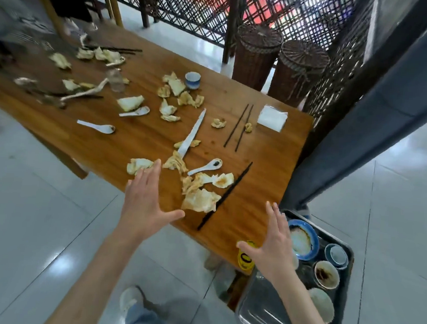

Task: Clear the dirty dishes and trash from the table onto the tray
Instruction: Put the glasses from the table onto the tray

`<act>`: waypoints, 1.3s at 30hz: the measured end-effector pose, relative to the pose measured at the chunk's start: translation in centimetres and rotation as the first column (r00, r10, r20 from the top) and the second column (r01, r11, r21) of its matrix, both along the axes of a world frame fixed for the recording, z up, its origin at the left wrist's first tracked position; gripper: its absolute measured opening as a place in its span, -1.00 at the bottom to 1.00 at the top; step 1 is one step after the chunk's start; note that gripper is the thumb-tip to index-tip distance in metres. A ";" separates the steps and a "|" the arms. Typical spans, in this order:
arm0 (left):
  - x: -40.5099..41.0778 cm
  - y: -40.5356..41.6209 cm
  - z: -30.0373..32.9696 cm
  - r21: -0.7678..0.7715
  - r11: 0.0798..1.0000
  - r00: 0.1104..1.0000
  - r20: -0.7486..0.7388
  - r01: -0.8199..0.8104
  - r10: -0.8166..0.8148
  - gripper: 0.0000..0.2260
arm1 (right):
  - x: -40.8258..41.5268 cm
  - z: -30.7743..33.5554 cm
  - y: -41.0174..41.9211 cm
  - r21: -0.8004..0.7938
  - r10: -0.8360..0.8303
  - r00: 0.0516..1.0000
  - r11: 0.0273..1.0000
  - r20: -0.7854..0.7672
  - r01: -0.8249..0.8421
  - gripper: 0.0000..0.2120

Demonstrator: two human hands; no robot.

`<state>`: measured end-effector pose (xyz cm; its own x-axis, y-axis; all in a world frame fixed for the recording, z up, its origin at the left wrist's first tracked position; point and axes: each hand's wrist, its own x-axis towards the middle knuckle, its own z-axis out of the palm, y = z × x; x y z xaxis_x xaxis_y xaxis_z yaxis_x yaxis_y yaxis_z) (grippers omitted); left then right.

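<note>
Head view: both hands, left hand (146, 200) and right hand (275, 244), spread and empty, crumpled napkin (139, 166) at left fingertips.

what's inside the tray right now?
The metal tray holds a blue-rimmed plate, a small blue cup, a stained bowl and a pale dish. The right hand covers part of it.
</note>
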<state>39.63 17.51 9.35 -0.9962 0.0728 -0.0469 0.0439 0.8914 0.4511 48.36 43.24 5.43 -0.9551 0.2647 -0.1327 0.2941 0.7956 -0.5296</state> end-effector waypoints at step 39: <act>-45.2 -39.0 -1.5 -0.271 0.963 1.000 0.030 0.007 0.001 0.03 | -44.6 -4.4 -38.4 -0.060 0.025 0.993 0.998 0.117 -0.018 0.01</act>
